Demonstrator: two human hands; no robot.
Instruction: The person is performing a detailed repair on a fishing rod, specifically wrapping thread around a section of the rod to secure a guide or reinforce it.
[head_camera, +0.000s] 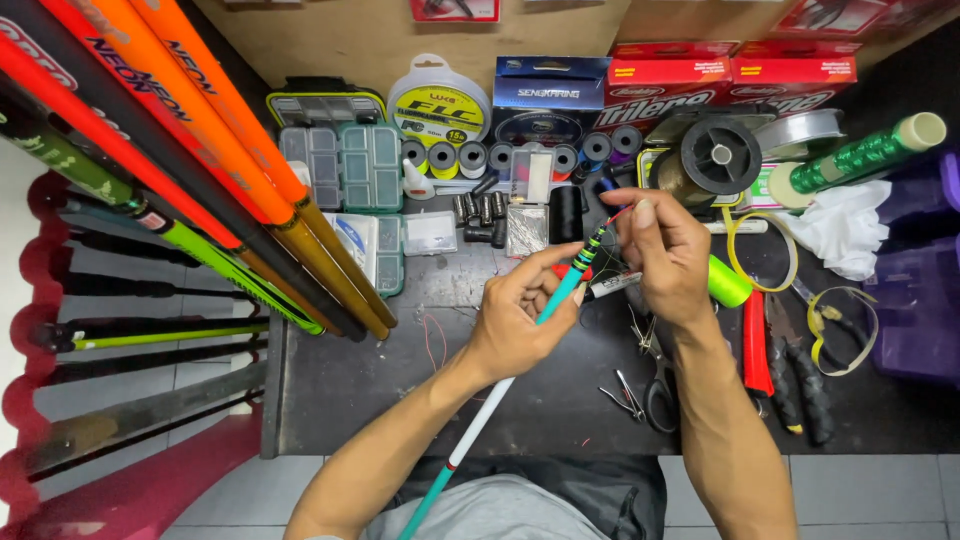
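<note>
My left hand grips a thin teal and white rod that runs from my lap up to the middle of the dark table. The rod's tip is wrapped in dark, green and red thread. My right hand pinches a fine red thread at that tip, thumb and forefinger closed on it. A black marker lies just beneath the two hands.
Orange, black and green rods lean across the left. Tackle boxes, thread spools and line boxes fill the back. Scissors, pliers, a red-handled tool and a black reel spool sit right.
</note>
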